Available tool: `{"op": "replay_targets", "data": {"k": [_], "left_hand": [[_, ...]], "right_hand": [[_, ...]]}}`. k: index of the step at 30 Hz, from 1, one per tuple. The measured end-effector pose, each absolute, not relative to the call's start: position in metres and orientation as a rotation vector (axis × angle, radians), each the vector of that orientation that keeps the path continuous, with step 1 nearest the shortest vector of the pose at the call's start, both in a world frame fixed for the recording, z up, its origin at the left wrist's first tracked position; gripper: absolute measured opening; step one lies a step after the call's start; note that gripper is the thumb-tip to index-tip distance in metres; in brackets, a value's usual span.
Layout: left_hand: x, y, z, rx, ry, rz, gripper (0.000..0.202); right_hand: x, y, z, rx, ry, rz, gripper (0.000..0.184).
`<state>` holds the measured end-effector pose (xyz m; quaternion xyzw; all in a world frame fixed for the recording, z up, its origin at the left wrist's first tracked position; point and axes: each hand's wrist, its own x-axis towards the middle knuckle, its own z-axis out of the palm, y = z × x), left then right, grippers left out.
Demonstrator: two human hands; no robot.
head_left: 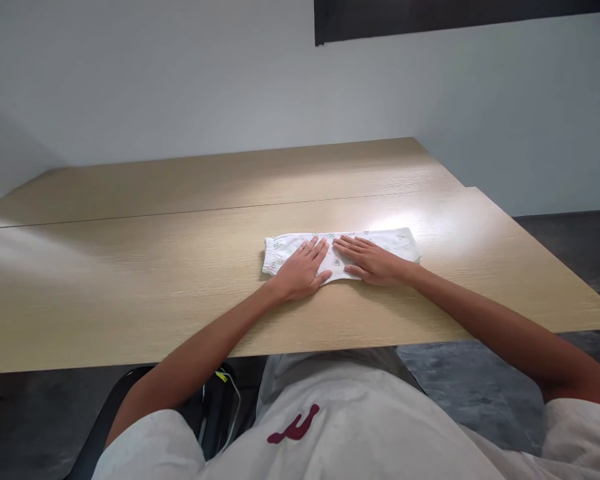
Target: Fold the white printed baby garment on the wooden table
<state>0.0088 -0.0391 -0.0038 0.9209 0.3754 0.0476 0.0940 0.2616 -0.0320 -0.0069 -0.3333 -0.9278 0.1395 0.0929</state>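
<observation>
A small white garment (pixel 395 241) with a faint print lies folded flat on the wooden table (pixel 180 267), its gathered elastic edge at the left end. My left hand (pixel 303 267) rests palm down on the left half of the garment, fingers stretched out and together. My right hand (pixel 373 260) lies flat on the middle of it, fingers pointing left toward the left hand. Both hands press on the cloth and hold nothing.
The table's near edge runs just above my lap, and its right edge slants off toward a dark floor (pixel 570 247). A seam crosses the tabletop behind the garment. A pale wall (pixel 230 80) stands behind. A black chair (pixel 110 413) shows below left.
</observation>
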Motion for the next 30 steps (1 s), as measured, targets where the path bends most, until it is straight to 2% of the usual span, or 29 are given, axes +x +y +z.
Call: {"op": "replay_targets", "data": {"k": [8,13,18,30], "left_hand": [[0.001,-0.034,-0.006,2.651,1.338,0.099,0.091],[-0.005,-0.033,-0.003,2.602,1.451,0.074,0.1],[-0.015,-0.027,0.004,2.547,1.56,-0.03,0.097],[-0.055,-0.014,0.021,2.487,1.662,-0.22,0.085]], "right_hand": [[0.285,-0.02,-0.005,-1.218,-2.747,0.31,0.083],[0.301,-0.01,-0.007,-1.334,-2.721,0.247,0.084],[0.311,-0.001,-0.006,-1.49,-2.695,0.232,0.083],[0.312,0.0,-0.001,-1.5,-2.679,0.263,0.083]]}}
